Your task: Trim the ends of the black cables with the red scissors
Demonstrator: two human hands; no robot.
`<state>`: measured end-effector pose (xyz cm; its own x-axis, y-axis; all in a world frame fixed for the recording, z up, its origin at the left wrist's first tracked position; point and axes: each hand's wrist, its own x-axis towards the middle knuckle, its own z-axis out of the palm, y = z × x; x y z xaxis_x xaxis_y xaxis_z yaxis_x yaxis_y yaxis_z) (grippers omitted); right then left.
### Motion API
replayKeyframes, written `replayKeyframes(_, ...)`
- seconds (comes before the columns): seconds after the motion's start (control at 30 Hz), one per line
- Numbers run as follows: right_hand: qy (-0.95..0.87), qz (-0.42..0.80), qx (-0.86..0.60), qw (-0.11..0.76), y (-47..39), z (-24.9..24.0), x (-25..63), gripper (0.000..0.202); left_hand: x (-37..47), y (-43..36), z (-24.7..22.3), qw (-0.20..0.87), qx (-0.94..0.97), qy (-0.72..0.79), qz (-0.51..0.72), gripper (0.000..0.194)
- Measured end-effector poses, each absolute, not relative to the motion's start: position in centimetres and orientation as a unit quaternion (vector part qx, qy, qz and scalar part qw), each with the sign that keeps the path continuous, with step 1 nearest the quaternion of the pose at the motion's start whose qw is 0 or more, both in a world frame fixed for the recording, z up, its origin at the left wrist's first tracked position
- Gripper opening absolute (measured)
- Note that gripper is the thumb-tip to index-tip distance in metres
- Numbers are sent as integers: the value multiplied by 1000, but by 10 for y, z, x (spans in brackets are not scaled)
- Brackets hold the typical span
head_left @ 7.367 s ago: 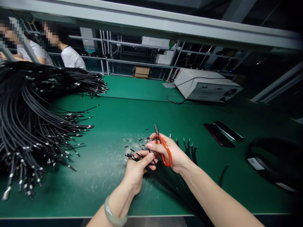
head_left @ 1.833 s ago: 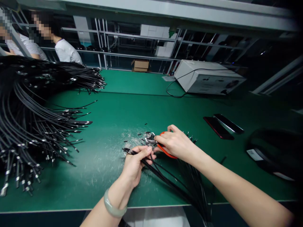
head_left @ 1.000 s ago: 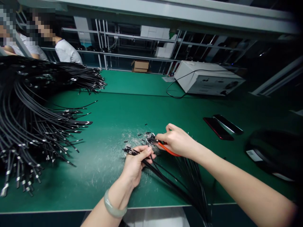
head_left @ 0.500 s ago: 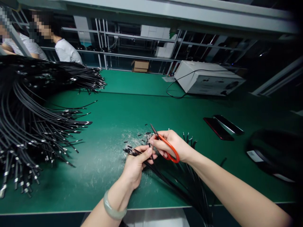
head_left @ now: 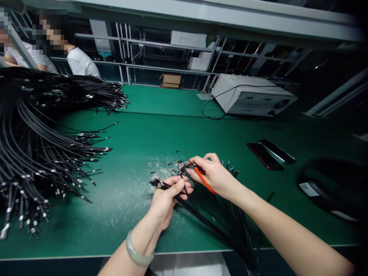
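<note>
My left hand (head_left: 166, 199) is closed around a bundle of black cables (head_left: 198, 216), whose cut ends poke out to the left past the thumb. One cable end stands up apart from the bundle between thumb and fingers. Orange-handled scissors (head_left: 204, 180) are in my right hand (head_left: 214, 174), their dark blades pointing left at that single cable end. Whether the blades touch it I cannot tell. Short black offcuts and pale fibre scraps (head_left: 132, 188) lie on the green table (head_left: 161, 134) around my hands.
A large heap of black cables (head_left: 43, 134) with silvery ends fills the left side. Toward the back right stands a white machine (head_left: 253, 96) with a black cord. Two phones (head_left: 270, 155) and a dark object with a white label (head_left: 309, 189) lie at right. Two people sit beyond the heap.
The scissors have turned in my right hand, from blades pointing up to blades beside the single cable end. My left hand keeps its hold on the bundle, almost unmoved.
</note>
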<state>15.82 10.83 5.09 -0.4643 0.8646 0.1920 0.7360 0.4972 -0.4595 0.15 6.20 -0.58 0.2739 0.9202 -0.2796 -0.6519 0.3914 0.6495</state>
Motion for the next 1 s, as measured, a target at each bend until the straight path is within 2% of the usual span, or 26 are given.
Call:
replayKeyframes(0.1,-899,-58,-410,140,110,44,170,17,1,62,-6,774,206,318,508,26)
replayKeyframes(0.2,-910,-133,-378,101,111,36,174,17,1,62,-6,779,205,308,506,24)
replayKeyframes(0.47,-906,-211,-342,133,111,33,171,17,0,62,-4,786,206,300,499,22)
replayKeyframes(0.67,-907,-243,-322,118,113,37,171,19,0,63,-6,792,201,298,493,26)
replayKeyframes(1.0,-923,-202,-321,69,113,47,173,28,-1,62,-6,793,204,302,488,23)
